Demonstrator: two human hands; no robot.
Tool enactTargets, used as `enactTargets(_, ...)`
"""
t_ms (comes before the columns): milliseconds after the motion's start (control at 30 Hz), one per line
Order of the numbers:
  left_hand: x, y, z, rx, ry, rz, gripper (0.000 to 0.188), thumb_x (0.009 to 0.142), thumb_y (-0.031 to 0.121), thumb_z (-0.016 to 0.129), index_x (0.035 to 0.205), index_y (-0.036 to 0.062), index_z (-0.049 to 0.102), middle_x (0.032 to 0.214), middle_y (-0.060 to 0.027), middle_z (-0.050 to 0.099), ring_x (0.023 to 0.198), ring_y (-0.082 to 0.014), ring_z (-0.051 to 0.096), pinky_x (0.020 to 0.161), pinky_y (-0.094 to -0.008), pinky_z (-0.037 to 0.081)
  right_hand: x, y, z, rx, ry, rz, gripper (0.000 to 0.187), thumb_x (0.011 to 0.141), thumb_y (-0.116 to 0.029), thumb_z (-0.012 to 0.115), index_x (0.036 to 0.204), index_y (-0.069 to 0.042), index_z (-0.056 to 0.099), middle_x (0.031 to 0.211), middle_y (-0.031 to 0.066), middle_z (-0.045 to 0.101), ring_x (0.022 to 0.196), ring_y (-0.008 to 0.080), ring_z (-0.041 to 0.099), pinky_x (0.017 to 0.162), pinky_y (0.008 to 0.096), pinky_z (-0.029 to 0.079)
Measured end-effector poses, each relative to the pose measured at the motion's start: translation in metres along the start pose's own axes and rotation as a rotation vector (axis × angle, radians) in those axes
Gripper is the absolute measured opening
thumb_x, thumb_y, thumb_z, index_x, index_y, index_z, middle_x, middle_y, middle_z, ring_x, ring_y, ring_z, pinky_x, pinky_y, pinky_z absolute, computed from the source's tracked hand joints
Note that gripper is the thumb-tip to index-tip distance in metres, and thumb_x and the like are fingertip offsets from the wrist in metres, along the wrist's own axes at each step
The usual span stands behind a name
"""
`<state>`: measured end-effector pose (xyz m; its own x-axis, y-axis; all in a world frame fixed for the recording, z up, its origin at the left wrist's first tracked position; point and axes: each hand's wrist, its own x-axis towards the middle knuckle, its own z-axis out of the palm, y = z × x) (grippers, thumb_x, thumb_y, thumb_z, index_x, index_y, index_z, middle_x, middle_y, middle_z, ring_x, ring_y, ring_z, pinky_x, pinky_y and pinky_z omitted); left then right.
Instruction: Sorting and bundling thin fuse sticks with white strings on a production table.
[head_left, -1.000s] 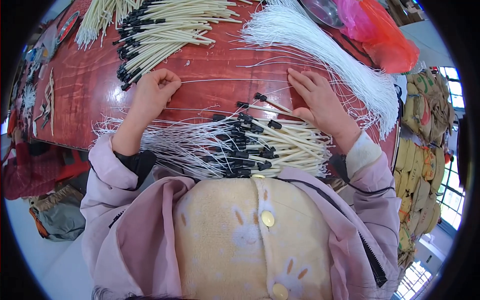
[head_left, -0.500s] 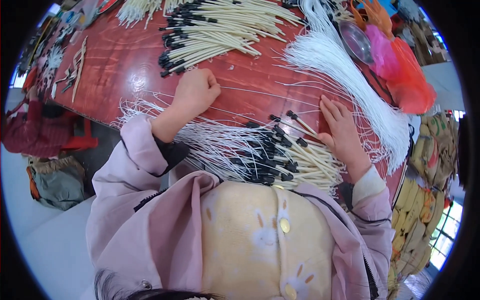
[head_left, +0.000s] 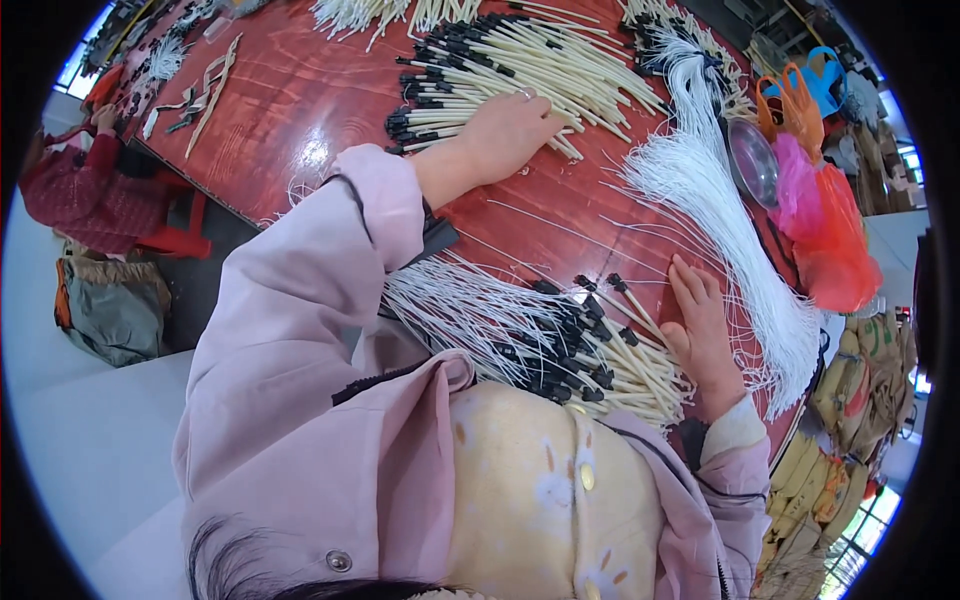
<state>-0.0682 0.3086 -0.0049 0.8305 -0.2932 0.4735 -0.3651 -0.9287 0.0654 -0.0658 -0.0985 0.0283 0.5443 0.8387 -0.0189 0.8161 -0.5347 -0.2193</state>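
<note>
My left hand (head_left: 505, 135) reaches across the far heap of cream rods with black ends (head_left: 545, 65). Its bent fingers are pressed together on the rods; the fingertips, and anything in them, are hidden. My right hand (head_left: 703, 335) rests on the table with fingers stretched and thumb apart, so it is open. Its thumb is beside the near bundle of cream rods (head_left: 640, 375), whose black ends carry thin white strings (head_left: 470, 310) spreading left. Right of that hand lies a long hank of white strings (head_left: 745, 240). A few loose strands cross the table between my hands.
The red table (head_left: 285, 95) extends under everything. Behind the hank stand a clear round bowl (head_left: 753, 163) and red and pink plastic bags (head_left: 835, 240). Torn strips (head_left: 213, 95) lie far left. Another person in a dark red top (head_left: 100, 195) sits at the left edge; stuffed sacks (head_left: 865, 370) are at right.
My left hand has moved away and right, from the bare table to the far rods, and its fist has loosened. My right hand stays beside the near bundle. The whole view has shifted.
</note>
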Motion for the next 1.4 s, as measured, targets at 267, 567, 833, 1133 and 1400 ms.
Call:
enactTargets(267, 0.01, 0.0, -0.043, -0.06, 0.073, 0.12, 0.021, 0.087, 0.013, 0.063, 0.108, 0.0113, 0.066, 0.093, -0.0106, 0.062, 0.089, -0.0327, 0.065, 0.077, -0.041, 0.051, -0.001, -0.002, 0.003, 0.058, 0.055, 0.021, 0.088, 0.093, -0.068, 0.047, 0.144, 0.005, 0.048, 0.154, 0.0164, 0.044, 0.132, 0.0398, 0.042, 0.114, 0.0485, 0.033)
enactTargets(567, -0.1, 0.01, -0.08, -0.374, -0.063, -0.288, 0.013, 0.089, 0.009, 0.069, 0.099, 0.0036, 0.074, 0.089, -0.014, 0.065, 0.084, -0.0352, 0.065, 0.073, -0.0421, 0.052, -0.002, 0.002, 0.006, 0.042, 0.09, -0.013, 0.083, 0.094, -0.063, 0.051, 0.143, 0.005, 0.048, 0.152, 0.016, 0.045, 0.131, 0.0397, 0.042, 0.113, 0.0474, 0.034)
enactTargets(833, -0.122, 0.015, -0.078, -0.346, -0.103, -0.357, 0.016, 0.088, 0.006, 0.068, 0.102, 0.0018, 0.075, 0.089, -0.0144, 0.067, 0.083, -0.0342, 0.066, 0.073, -0.041, 0.053, -0.001, -0.001, 0.006, 0.001, 0.067, 0.012, 0.086, 0.094, -0.066, 0.048, 0.143, 0.005, 0.048, 0.152, 0.0168, 0.045, 0.132, 0.0386, 0.043, 0.113, 0.0455, 0.034)
enactTargets(1133, -0.114, 0.021, -0.077, -0.34, -0.143, -0.366, 0.018, 0.087, 0.006, 0.069, 0.103, 0.0012, 0.075, 0.09, -0.014, 0.068, 0.083, -0.0344, 0.066, 0.073, -0.0411, 0.053, 0.0, -0.004, 0.005, -0.011, 0.062, 0.018, 0.087, 0.092, -0.065, 0.052, 0.142, 0.006, 0.048, 0.15, 0.0178, 0.046, 0.131, 0.0388, 0.044, 0.113, 0.0459, 0.035)
enactTargets(1400, -0.092, 0.038, -0.061, -0.241, -0.138, -0.274, 0.009, 0.086, 0.008, 0.064, 0.086, 0.0045, 0.073, 0.09, -0.0124, 0.064, 0.086, -0.0328, 0.065, 0.075, -0.0409, 0.054, 0.001, -0.011, 0.001, -0.062, 0.018, 0.049, 0.091, 0.09, -0.067, 0.052, 0.143, 0.007, 0.046, 0.153, 0.0193, 0.042, 0.134, 0.0398, 0.041, 0.114, 0.0464, 0.032)
